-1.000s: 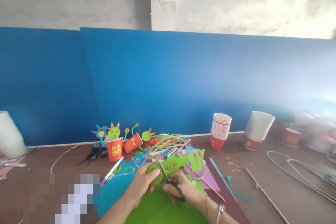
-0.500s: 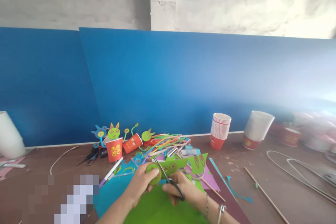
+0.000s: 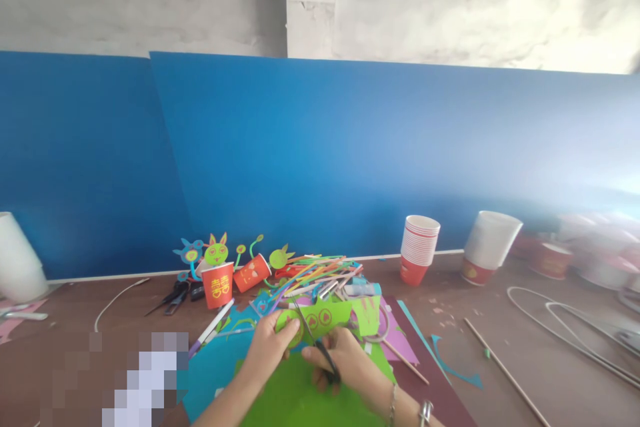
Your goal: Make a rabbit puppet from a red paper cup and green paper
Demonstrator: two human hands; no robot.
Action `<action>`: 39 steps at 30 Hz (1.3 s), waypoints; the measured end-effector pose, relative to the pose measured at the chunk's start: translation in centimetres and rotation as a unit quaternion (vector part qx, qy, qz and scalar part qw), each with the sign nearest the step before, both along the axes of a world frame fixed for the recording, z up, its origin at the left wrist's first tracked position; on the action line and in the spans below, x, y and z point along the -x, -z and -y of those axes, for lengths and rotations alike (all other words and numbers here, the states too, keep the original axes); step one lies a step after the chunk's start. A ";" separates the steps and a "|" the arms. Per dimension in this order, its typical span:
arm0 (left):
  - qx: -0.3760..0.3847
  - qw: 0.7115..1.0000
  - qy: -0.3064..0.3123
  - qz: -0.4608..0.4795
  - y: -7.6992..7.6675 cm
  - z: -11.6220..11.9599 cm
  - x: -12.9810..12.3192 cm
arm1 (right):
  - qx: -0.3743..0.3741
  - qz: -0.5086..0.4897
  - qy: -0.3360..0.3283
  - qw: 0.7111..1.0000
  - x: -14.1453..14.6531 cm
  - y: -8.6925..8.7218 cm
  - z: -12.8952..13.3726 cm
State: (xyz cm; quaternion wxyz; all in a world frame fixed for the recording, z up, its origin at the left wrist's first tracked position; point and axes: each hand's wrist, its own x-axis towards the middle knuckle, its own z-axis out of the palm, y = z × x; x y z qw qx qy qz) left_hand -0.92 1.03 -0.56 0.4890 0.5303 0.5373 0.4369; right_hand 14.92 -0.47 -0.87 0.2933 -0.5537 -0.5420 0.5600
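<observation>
My left hand pinches the left end of a light green paper strip with small red circles and hearts drawn on it. In my right hand is a pair of scissors with black handles. Its blades lie against the strip just right of my left thumb; how far they are parted is hard to tell. Beneath both hands lies a larger green sheet, on top of a blue sheet. A pale green scrap with faint drawn marks sits beyond my right hand.
Decorated red paper cups stand and lie at the back left, beside a heap of coloured sticks. Two cup stacks, one upright and one leaning, are at right. A thin stick and a cable lie rightward.
The round green face of paper under my left thumb has turned out of sight, and the strip shows more fully. My right hand and the scissors have shifted slightly left.
</observation>
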 end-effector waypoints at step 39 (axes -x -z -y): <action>0.032 0.986 0.128 0.099 -1.9 0.6 0.3 | -0.114 -0.150 -0.077 0.979 -0.8 1.6 -0.7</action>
